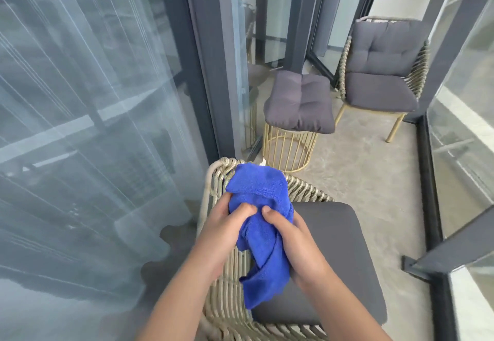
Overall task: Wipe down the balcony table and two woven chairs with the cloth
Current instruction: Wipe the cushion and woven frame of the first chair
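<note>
A bunched blue cloth (pixel 260 193) hangs between both hands above the near woven chair (pixel 219 180). My left hand (pixel 224 225) grips its upper left part, thumb pressed into the folds. My right hand (pixel 291 236) grips the cloth from the right, and a tail of cloth hangs below. The near chair has a beige woven back and a dark grey seat cushion (pixel 339 255). The second woven chair (pixel 379 73), with grey seat and back cushions, stands at the far end. The round gold wire table (pixel 288 150) stands between the chairs, with a grey cushion (pixel 299 102) lying on top.
Glass sliding doors with dark frames (pixel 203 73) run along the left. A glass balustrade with a dark base rail (pixel 430 180) lines the right. Grey concrete floor (pixel 374 169) lies between the chairs.
</note>
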